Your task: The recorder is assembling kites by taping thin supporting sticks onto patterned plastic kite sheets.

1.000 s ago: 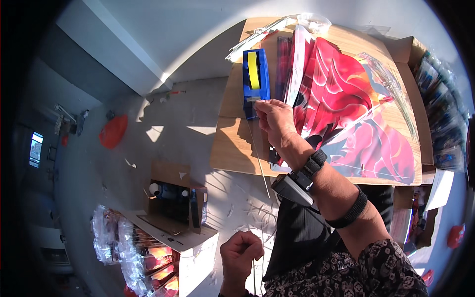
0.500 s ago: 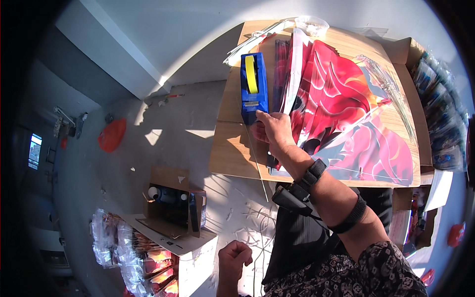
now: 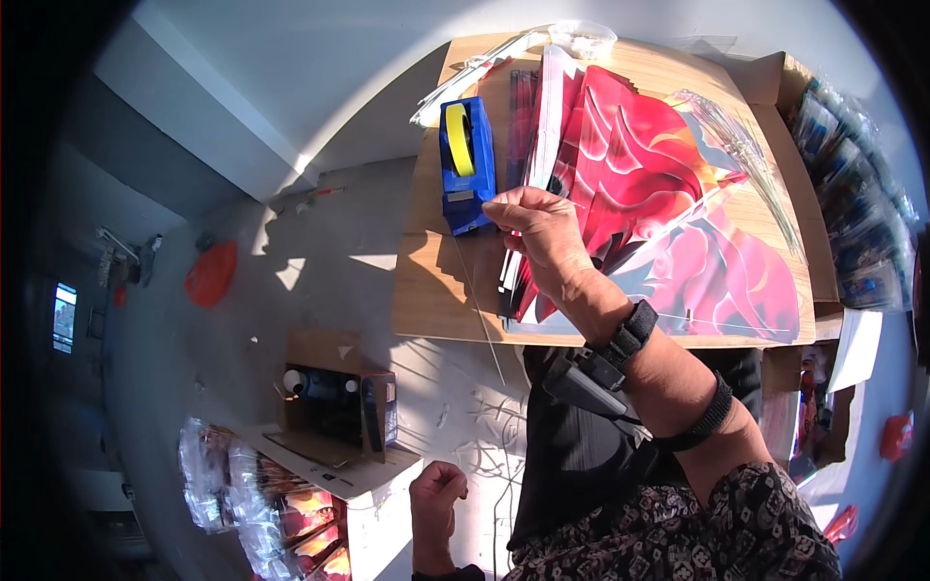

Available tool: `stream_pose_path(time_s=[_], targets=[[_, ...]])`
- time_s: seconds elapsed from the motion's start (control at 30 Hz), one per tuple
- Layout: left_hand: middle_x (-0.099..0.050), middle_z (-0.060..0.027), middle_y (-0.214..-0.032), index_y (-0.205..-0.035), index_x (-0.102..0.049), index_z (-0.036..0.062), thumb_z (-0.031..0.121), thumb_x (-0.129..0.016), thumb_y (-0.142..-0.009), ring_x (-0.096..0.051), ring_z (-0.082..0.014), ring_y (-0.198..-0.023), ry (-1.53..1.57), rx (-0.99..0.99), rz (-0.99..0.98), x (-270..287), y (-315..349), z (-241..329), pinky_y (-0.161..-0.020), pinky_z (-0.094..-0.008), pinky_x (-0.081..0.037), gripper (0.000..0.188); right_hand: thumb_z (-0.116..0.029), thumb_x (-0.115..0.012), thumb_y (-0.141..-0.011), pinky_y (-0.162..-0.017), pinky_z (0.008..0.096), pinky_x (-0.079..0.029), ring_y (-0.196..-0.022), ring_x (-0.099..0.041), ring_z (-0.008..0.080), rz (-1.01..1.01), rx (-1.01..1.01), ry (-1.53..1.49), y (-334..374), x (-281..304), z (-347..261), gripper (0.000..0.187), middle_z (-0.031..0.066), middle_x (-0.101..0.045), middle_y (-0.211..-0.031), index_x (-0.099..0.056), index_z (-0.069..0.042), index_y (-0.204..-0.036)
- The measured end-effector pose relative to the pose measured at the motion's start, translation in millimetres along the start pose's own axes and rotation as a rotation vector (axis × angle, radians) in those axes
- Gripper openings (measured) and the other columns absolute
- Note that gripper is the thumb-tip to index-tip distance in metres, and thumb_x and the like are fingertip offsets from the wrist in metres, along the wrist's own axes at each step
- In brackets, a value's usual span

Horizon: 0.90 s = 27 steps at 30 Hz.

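Observation:
My right hand (image 3: 547,232) is over the table, thumb and forefinger pinched together beside the front end of a blue tape dispenser (image 3: 472,198). Whatever is in that pinch is too small to make out. A roll of yellow tape (image 3: 458,140) sits in the dispenser. Under and beyond the hand lies a stack of glossy red flower-printed sheets (image 3: 630,155), with a paler translucent printed sheet (image 3: 717,281) nearer me. Low down, off the table, my left hand (image 3: 438,487) is closed with curled fingers; their inside is hidden. From beside the dispenser, a thin stick (image 3: 480,310) extends past the table edge.
White sticks (image 3: 475,73) and a clear bowl (image 3: 583,41) lie at the table's far side. Thin stems (image 3: 751,155) rest on the right. A carton of bagged goods (image 3: 857,203) stands beyond. On the floor are an open box (image 3: 378,416) and plastic-wrapped printed packs (image 3: 232,484).
My right hand has drawn back to the right from the dispenser's front end, still pinched. The whole view has shifted slightly. My left hand stays low and closed.

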State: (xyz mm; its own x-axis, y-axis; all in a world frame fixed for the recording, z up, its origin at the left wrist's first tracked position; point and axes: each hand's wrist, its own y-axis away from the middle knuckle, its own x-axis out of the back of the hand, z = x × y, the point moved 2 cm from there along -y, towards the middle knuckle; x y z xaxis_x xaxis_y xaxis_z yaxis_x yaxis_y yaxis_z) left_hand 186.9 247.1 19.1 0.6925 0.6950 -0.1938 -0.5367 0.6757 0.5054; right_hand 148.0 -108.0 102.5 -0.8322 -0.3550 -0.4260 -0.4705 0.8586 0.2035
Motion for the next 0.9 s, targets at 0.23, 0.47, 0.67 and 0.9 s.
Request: stream_pose_path(time_s=[0.23, 0.47, 0.67, 0.9], targets=[[-0.055, -0.0015, -0.073, -0.084, -0.059, 0.0000, -0.003, -0.063, -0.079, -0.051, -0.0078, -0.066, -0.183, -0.062, -0.139, -55.2, -25.3, 38.1, -0.063, -0.0211, -0.042, 0.007, -0.002, -0.068, -0.081, -0.056, 0.0209, -0.038, -0.062, -0.050, 0.0073, 0.123, 0.134, -0.211, 66.4, 169.8, -67.7, 0.010, -0.0018, -0.057, -0.071, -0.061, -0.008, -0.076], [-0.053, -0.0022, -0.069, -0.081, -0.056, 0.0023, 0.005, -0.062, -0.084, -0.049, -0.0105, -0.062, -0.736, -0.427, -0.527, -147.8, -54.0, 57.1, -0.060, -0.0250, -0.041, 0.008, -0.001, -0.065, -0.078, -0.050, 0.0194, -0.034, -0.058, -0.044, 0.0068, 0.451, 0.184, -0.194, 187.1, 320.9, -80.3, 0.010, 0.0030, -0.056, -0.076, -0.058, -0.007, -0.077], [-0.052, -0.0059, -0.083, -0.083, -0.054, 0.0033, 0.006, -0.064, -0.082, -0.050, -0.0180, -0.073, -0.921, -0.692, -0.605, -207.2, -65.6, 61.8, -0.061, -0.0288, -0.041, 0.010, 0.003, -0.066, -0.076, -0.043, 0.0176, -0.033, -0.050, -0.047, 0.0063, 0.655, 0.161, -0.012, 241.3, 374.5, -57.0, 0.012, 0.0038, -0.057, -0.064, -0.057, -0.003, -0.072], [-0.049, 0.0045, -0.067, -0.080, -0.055, 0.0029, 0.003, -0.061, -0.087, -0.041, -0.0026, -0.059, -0.807, -0.475, -0.578, -235.7, -94.4, 61.1, -0.054, -0.0194, -0.034, 0.009, -0.002, -0.068, -0.076, -0.046, 0.0196, -0.034, -0.049, -0.046, 0.0042, 0.797, 0.243, 0.266, 225.5, 392.8, -59.8, 0.007, 0.0003, -0.059, -0.062, -0.063, -0.002, -0.072]])
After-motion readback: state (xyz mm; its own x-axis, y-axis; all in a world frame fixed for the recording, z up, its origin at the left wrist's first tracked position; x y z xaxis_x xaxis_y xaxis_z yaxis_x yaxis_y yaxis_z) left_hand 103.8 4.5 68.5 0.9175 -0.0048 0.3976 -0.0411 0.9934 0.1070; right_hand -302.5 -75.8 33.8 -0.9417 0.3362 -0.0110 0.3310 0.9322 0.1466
